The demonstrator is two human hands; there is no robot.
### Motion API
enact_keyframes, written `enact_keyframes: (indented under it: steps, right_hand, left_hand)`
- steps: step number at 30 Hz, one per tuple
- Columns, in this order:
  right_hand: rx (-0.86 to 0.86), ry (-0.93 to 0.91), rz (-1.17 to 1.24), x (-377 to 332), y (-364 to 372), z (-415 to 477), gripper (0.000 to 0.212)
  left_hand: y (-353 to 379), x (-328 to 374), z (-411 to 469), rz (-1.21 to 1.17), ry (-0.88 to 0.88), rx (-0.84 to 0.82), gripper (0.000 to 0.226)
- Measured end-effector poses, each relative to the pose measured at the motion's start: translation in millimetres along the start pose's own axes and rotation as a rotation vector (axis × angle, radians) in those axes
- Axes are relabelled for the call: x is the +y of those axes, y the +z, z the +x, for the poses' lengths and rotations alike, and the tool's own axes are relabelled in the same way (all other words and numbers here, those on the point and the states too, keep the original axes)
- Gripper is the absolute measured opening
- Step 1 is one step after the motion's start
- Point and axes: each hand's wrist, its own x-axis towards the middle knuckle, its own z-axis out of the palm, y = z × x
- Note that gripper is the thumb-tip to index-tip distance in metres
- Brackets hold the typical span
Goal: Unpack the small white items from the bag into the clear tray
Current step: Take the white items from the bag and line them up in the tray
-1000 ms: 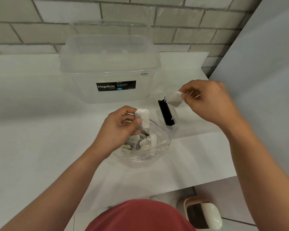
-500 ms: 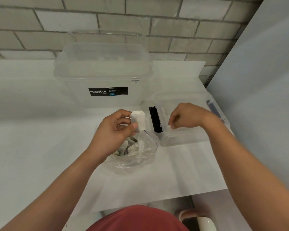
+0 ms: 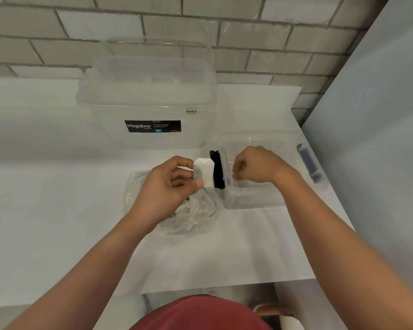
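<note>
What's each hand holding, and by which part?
Left hand pinches a small white item by its left edge. Right hand is curled inside the clear tray; whether it holds anything cannot be told.

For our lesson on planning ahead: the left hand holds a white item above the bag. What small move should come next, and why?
Probably the left hand should carry its white item rightward over the rim of the clear tray and release it. The item is pinched clear of the bag, beside the open tray, where the right hand sits low.
</note>
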Motion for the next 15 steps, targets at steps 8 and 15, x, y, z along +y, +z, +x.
enact_keyframes:
  steps: [8,15]
  right_hand:
    - [0.151,-0.271,0.453,-24.3,-60.2,-76.5,0.024]
    - [0.326,-0.226,0.253,-5.0,-62.4,-80.0,0.005]
  left_hand:
    - [21.8,16.7,17.6,0.236,0.171,-0.019,0.035]
    - [43.2,27.8,37.0,0.349,0.278,-0.045,0.037]
